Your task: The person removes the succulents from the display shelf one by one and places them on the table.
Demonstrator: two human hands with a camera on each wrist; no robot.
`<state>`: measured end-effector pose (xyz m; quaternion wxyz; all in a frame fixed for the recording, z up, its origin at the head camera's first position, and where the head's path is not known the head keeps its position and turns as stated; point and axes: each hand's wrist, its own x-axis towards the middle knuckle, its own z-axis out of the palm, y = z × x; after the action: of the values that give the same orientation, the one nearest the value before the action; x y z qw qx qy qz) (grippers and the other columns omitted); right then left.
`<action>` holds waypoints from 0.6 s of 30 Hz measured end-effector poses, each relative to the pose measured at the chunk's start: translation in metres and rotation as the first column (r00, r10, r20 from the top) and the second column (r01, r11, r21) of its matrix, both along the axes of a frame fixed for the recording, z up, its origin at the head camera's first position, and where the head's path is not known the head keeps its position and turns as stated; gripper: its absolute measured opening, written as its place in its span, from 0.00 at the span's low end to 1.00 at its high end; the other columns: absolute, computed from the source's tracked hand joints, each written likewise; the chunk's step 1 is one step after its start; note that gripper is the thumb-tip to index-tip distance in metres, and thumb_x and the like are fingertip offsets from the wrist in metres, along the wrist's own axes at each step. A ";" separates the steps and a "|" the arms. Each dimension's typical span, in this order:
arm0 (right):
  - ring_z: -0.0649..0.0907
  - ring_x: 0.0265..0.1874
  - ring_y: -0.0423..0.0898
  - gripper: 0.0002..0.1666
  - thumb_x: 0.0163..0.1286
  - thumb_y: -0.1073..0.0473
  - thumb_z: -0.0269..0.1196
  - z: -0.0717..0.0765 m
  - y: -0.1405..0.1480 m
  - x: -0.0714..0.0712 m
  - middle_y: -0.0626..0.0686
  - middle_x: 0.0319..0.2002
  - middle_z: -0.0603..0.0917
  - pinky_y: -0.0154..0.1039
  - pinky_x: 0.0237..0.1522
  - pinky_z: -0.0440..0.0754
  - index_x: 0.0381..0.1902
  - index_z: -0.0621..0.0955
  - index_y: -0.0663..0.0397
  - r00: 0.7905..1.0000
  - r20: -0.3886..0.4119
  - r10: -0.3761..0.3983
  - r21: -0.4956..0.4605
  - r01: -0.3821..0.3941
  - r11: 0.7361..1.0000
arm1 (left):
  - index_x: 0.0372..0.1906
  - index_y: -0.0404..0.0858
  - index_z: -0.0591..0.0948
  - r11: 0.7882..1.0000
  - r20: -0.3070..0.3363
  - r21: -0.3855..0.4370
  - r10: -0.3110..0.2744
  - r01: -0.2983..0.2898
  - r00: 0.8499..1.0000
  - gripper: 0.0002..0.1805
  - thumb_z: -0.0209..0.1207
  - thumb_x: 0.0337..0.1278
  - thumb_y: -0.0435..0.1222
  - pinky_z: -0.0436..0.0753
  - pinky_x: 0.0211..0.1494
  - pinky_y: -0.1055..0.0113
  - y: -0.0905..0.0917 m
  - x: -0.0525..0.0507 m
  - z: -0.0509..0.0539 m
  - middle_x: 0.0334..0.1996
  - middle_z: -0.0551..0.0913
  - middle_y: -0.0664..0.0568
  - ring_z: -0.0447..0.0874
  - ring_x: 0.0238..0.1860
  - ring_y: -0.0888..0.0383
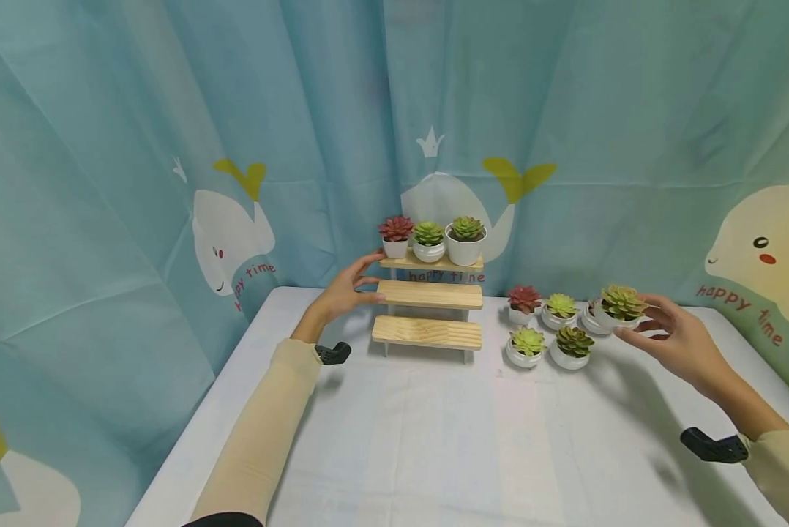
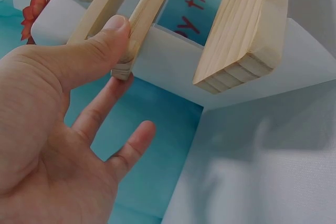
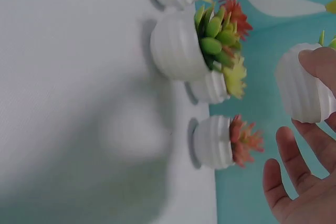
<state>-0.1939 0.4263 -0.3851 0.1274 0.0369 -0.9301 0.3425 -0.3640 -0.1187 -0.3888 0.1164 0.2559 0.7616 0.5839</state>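
At the left side of a three-tier wooden plant stand, my left hand pinches the end of the middle shelf between thumb and a finger; its other visible fingers are spread. On the top shelf stand a red potted succulent and two green ones. My right hand grips a potted succulent by its white ribbed pot, held above the table. Beneath and beside it is a white pot with reddish leaves, partly hidden in the head view.
Several potted succulents stand on the white table right of the stand: a red one, yellow-green ones and a dark green one. A blue whale-print curtain hangs behind the table.
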 end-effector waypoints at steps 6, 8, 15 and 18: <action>0.77 0.37 0.19 0.39 0.68 0.52 0.73 -0.011 0.012 0.008 0.15 0.44 0.74 0.24 0.30 0.79 0.70 0.69 0.58 1.000 0.006 0.003 -0.087 -0.002 0.996 | 0.82 0.48 0.57 1.000 -0.011 -0.020 0.013 -0.013 1.000 0.47 0.68 0.63 0.27 0.81 0.65 0.47 0.001 0.001 0.000 0.83 0.47 0.53 0.65 0.74 0.43; 0.78 0.38 0.20 0.36 0.68 0.53 0.73 -0.016 0.016 0.009 0.14 0.44 0.74 0.23 0.31 0.78 0.68 0.70 0.52 1.000 0.005 0.007 -0.112 -0.006 0.994 | 0.82 0.49 0.58 1.000 -0.019 -0.026 0.015 -0.015 1.000 0.48 0.68 0.63 0.28 0.81 0.65 0.47 0.001 0.000 0.001 0.83 0.48 0.54 0.66 0.74 0.43; 0.79 0.38 0.21 0.31 0.68 0.54 0.73 -0.033 0.024 0.011 0.14 0.44 0.74 0.23 0.31 0.77 0.65 0.73 0.38 1.000 0.007 0.000 -0.142 0.001 0.990 | 0.82 0.49 0.58 0.999 -0.023 -0.031 0.009 -0.010 1.000 0.47 0.69 0.63 0.28 0.81 0.64 0.48 0.001 -0.002 -0.001 0.83 0.48 0.55 0.67 0.73 0.43; 0.78 0.37 0.19 0.32 0.68 0.53 0.73 -0.040 0.025 0.010 0.13 0.44 0.73 0.22 0.31 0.76 0.65 0.72 0.41 1.000 0.018 -0.008 -0.133 0.010 0.991 | 0.82 0.48 0.58 0.999 -0.020 -0.028 0.017 -0.018 1.000 0.48 0.69 0.63 0.28 0.81 0.65 0.47 0.000 -0.001 -0.001 0.83 0.49 0.54 0.67 0.73 0.43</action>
<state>-0.1842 0.4517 -0.4250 0.1231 0.0211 -0.9064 0.4034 -0.3647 -0.1187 -0.3893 0.1074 0.2535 0.7732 0.5713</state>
